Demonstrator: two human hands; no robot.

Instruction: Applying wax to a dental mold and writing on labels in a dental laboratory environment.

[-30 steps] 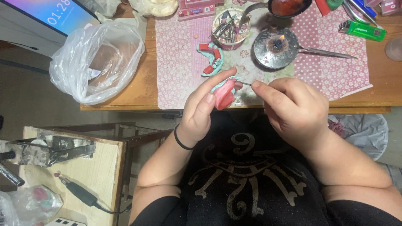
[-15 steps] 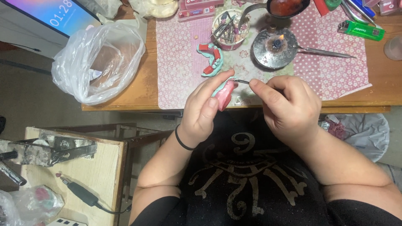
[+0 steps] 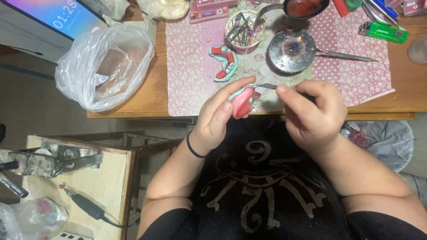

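Note:
My left hand (image 3: 220,118) grips a small pink and teal dental model (image 3: 241,101) just over the near edge of the wooden table (image 3: 151,95). My right hand (image 3: 313,115) pinches a thin metal tool (image 3: 267,86) whose tip touches the top of that model. A second teal arch-shaped model with red pieces (image 3: 223,63) lies on the pink patterned mat (image 3: 191,66) behind my hands.
A small burner with a lit flame (image 3: 292,50) stands on the mat, a spoon with red wax (image 3: 304,8) above it. A cup of several tools (image 3: 243,30), a green lighter (image 3: 382,32), a plastic bag (image 3: 104,66), a screen (image 3: 53,15) and a side bench with a handpiece (image 3: 84,205) surround me.
My right hand has drawn the metal tool slightly rightward along the model's top. My left hand keeps the model in nearly the same place.

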